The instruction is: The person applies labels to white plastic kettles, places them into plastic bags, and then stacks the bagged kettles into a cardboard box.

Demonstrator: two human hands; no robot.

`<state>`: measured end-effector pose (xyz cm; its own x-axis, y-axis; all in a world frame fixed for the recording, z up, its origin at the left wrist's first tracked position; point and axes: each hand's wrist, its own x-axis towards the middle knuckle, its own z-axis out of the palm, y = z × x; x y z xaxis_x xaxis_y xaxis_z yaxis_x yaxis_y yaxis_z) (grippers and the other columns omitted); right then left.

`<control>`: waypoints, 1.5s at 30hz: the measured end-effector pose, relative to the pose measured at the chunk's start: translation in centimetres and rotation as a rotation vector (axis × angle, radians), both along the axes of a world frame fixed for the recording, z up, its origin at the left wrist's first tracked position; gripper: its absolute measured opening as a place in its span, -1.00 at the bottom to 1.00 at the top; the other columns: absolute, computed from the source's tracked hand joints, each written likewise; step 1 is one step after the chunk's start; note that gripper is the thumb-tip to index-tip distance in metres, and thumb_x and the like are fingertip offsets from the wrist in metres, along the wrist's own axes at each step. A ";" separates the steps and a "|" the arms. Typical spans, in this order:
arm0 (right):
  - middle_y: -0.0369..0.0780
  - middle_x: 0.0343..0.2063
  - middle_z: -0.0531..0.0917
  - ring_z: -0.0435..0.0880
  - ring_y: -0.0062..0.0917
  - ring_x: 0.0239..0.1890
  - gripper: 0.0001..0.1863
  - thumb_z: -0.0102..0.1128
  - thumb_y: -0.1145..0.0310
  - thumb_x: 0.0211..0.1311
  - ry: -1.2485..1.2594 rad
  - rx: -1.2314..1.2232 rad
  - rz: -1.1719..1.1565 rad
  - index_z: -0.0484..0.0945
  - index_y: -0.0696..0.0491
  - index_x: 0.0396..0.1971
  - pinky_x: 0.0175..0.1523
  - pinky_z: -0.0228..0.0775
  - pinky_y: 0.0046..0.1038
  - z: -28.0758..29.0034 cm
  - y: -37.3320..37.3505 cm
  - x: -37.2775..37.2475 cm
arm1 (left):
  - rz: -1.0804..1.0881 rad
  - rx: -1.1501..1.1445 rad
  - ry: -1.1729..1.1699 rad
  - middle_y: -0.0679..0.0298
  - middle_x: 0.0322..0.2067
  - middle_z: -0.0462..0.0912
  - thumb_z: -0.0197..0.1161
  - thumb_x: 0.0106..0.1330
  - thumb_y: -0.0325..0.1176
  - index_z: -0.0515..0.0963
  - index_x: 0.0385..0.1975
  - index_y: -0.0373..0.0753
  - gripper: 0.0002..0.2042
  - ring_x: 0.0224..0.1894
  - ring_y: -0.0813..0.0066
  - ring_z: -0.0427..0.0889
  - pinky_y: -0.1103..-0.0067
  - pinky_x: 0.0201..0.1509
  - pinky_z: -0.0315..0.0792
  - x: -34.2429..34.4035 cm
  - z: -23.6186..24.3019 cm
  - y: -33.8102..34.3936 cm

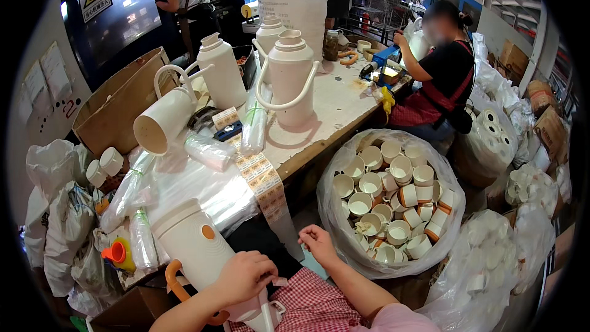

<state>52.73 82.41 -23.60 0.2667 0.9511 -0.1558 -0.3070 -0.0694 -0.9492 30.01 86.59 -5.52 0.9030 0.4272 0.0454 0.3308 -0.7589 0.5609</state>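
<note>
Your left hand pinches a small tag beside the flask tilted across your lap; your right hand is empty, fingers parted. Shifting your legs could roll the flask.

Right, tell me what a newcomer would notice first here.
The heap of cream mugs, bulging in a big clear bag right of centre. Next, the large cream jug tilted at lower left, by the left hand. Beyond it, a tall pale jug with a looped handle stands on the table.
</note>
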 end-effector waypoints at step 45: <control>-0.43 -0.56 0.48 0.40 -0.80 -0.51 -0.91 0.20 0.45 0.32 0.129 0.066 0.201 0.52 0.07 -0.40 -0.40 0.20 -0.71 -0.9 1.4 -7.1 | 0.270 0.032 -0.073 0.34 -0.47 0.56 0.37 0.08 -0.43 0.59 -0.43 -0.15 -0.90 -0.32 0.33 0.56 0.43 -0.28 0.44 -1.7 1.1 0.1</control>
<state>45.60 83.82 -24.52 0.0531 0.9923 -0.1118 -0.4123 -0.0802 -0.9075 28.26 86.71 -4.42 0.7504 0.6494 0.1231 0.4834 -0.6662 0.5680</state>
